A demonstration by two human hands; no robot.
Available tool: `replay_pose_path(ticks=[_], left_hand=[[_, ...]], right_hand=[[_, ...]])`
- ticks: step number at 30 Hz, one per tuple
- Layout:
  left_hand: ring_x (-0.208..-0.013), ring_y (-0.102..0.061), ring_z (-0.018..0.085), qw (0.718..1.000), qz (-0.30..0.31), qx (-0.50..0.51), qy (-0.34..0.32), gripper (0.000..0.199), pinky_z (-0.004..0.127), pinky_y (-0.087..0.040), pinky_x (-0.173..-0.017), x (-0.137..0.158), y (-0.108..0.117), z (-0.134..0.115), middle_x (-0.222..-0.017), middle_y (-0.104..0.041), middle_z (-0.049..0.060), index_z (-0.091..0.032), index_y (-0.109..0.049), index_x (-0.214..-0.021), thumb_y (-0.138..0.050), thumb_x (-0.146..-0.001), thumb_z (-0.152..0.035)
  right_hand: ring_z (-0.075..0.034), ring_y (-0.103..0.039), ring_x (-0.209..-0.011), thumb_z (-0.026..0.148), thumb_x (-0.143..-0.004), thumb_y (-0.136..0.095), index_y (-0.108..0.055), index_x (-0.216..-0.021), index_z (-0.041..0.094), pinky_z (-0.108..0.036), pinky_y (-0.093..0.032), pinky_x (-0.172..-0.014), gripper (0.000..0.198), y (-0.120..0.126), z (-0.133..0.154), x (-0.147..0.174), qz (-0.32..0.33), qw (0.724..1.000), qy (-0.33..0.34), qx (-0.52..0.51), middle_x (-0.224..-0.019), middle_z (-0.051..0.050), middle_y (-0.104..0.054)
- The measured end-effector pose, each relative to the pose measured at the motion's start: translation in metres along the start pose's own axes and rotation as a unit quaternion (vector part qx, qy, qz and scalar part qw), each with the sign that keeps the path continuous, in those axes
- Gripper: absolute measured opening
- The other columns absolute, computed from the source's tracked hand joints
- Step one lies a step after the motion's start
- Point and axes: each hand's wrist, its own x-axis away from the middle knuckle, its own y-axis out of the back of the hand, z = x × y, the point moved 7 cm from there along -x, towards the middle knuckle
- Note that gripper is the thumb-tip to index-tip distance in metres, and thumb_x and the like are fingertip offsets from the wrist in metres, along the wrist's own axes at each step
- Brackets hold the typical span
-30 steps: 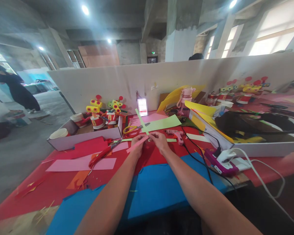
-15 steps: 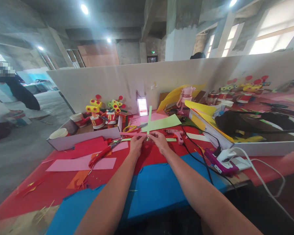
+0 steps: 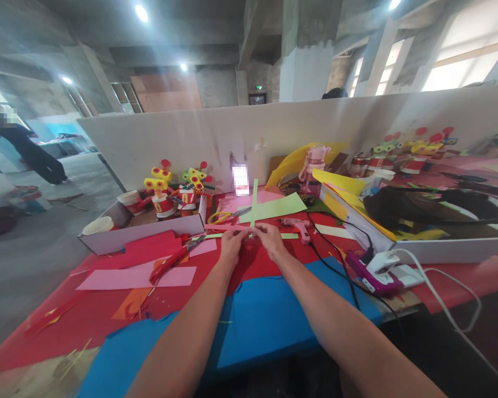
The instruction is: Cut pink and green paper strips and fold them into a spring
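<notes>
My left hand (image 3: pixel 231 247) pinches the end of a pink paper strip (image 3: pixel 221 227), which points left. Close beside it, my right hand (image 3: pixel 269 241) is closed on the lower end of a green paper strip (image 3: pixel 254 200) that points away from me. The two strips meet at roughly a right angle at my fingertips, which hide the join. Another light green strip (image 3: pixel 290 236) lies on the red table cover behind my hands. Beyond is a wider light green sheet (image 3: pixel 280 208). A pink glue gun (image 3: pixel 297 227) rests just right of my right hand.
Red-handled scissors (image 3: pixel 170 264) and pink paper (image 3: pixel 136 278) lie left; yellow-handled scissors (image 3: pixel 219 218) sit behind. Paper-cup figures (image 3: pixel 163 204) stand in a box (image 3: pixel 145 235) at back left. Cables run to a purple power strip (image 3: pixel 373 272) near a box (image 3: pixel 448 249) at right. Blue material (image 3: pixel 265 320) covers the front.
Both hands and the strips stay almost in place, with only a tiny shift. In the background at left, a person in dark clothes has changed stance slightly.
</notes>
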Motion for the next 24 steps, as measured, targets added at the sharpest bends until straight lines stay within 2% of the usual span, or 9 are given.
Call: replay_pose_path(ticks=[6, 12, 16, 20, 24], left_hand=[[-0.051, -0.052, 0.011, 1.0, -0.005, -0.005, 0.001, 0.035, 0.024, -0.039, -0.05, 0.0, 0.0009, -0.0005, -0.061, -0.066, 0.004, -0.013, -0.071, -0.068, -0.085, -0.052, -0.041], [-0.051, -0.05, 0.01, 1.0, 0.007, -0.019, 0.009, 0.037, 0.023, -0.039, -0.051, -0.0004, -0.0002, 0.0018, -0.059, -0.064, 0.002, -0.013, -0.07, -0.071, -0.084, -0.054, -0.043], [-0.049, -0.049, 0.01, 0.999, -0.003, -0.039, 0.004, 0.037, 0.023, -0.036, -0.049, -0.0012, 0.0029, 0.0024, -0.057, -0.062, 0.001, -0.013, -0.07, -0.07, -0.082, -0.056, -0.045], [-0.045, -0.042, 0.009, 0.993, -0.031, -0.114, -0.011, 0.034, 0.023, -0.03, -0.046, -0.0033, 0.0088, 0.0008, -0.049, -0.055, -0.002, -0.014, -0.067, -0.063, -0.08, -0.057, -0.045], [-0.05, -0.045, 0.009, 0.991, -0.023, -0.124, -0.035, 0.032, 0.022, -0.032, -0.05, -0.0024, 0.0068, -0.0031, -0.056, -0.058, -0.002, -0.014, -0.067, -0.068, -0.077, -0.062, -0.045]], right_hand=[[-0.018, -0.063, -0.06, 0.043, -0.063, -0.072, -0.07, -0.074, 0.018, -0.028, -0.049, -0.059, 0.027, 0.0, -0.0014, -0.0033, 0.0, 0.999, 0.025, 0.032, -0.063, -0.001, -0.069], [-0.018, -0.066, -0.068, 0.038, -0.061, -0.072, -0.064, -0.078, 0.019, -0.03, -0.053, -0.067, 0.026, -0.0032, 0.0015, -0.0031, 0.012, 0.999, 0.042, -0.016, -0.075, -0.004, -0.071], [-0.017, -0.065, -0.066, 0.039, -0.062, -0.071, -0.064, -0.076, 0.019, -0.029, -0.052, -0.065, 0.025, -0.0034, -0.0002, -0.0044, 0.022, 0.999, 0.043, 0.012, -0.073, -0.003, -0.069], [-0.017, -0.063, -0.064, 0.039, -0.06, -0.072, -0.061, -0.068, 0.019, -0.028, -0.05, -0.061, 0.024, -0.0013, -0.0012, -0.0061, 0.029, 0.997, 0.038, 0.057, -0.067, -0.002, -0.067], [-0.017, -0.062, -0.062, 0.038, -0.059, -0.073, -0.06, -0.069, 0.019, -0.028, -0.049, -0.061, 0.025, -0.0004, -0.0004, -0.0032, 0.023, 0.999, 0.012, 0.042, -0.064, -0.001, -0.066]])
